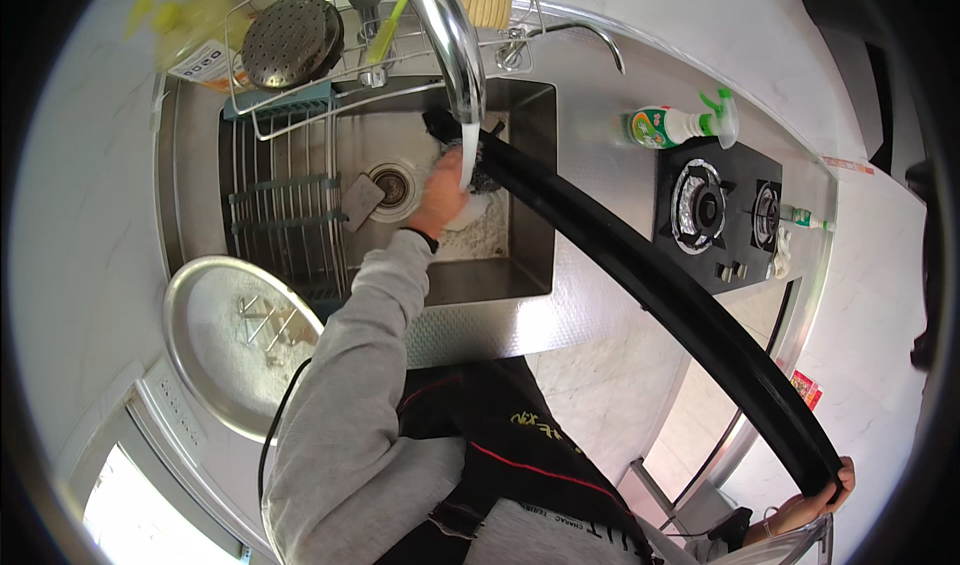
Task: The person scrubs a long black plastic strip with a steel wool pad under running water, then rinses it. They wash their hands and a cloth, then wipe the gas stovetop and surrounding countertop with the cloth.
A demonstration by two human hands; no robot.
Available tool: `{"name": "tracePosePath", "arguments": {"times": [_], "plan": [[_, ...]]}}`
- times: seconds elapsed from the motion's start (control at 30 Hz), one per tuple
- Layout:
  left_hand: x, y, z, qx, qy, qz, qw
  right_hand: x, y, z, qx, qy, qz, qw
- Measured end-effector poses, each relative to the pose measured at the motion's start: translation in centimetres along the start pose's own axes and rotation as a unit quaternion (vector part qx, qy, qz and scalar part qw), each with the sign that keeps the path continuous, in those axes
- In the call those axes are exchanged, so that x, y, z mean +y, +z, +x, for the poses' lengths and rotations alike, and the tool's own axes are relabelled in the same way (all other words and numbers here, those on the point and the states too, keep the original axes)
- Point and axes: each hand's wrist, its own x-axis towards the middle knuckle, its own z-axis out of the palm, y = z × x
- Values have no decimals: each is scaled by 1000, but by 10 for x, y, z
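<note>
My left hand (442, 194) is over the sink (531, 265), under water running from the chrome faucet (454, 47). It is beside a dark, wiry-looking mass (486, 179), perhaps a scouring pad; whether the fingers close on it is hidden. A long black channel-shaped piece (637, 265) slants from the sink, across the counter edge, to the lower right. Its upper end lies in the sink near my left hand. My right hand (840, 486) grips its lower end. A flat greyish block (363, 200) lies by the drain (394, 191).
A wire rack (285, 126) holding a perforated metal disc (289, 44) stands behind the sink. A drying rack (285, 205) covers its left side. A large metal basin (180, 340) is at left. A spray bottle (675, 126) and gas hob (720, 265) are to the right.
</note>
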Motion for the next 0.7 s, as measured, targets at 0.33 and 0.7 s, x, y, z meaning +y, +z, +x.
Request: {"name": "tracePosePath", "arguments": {"times": [0.33,0.7], "plan": [[-93,0,44,-153,-83,39,984,-45,22,16,10,-42,-62,997],[235,-2,-30,17,221,-82,972,-33,54,5,-31,-84,44,995]]}}
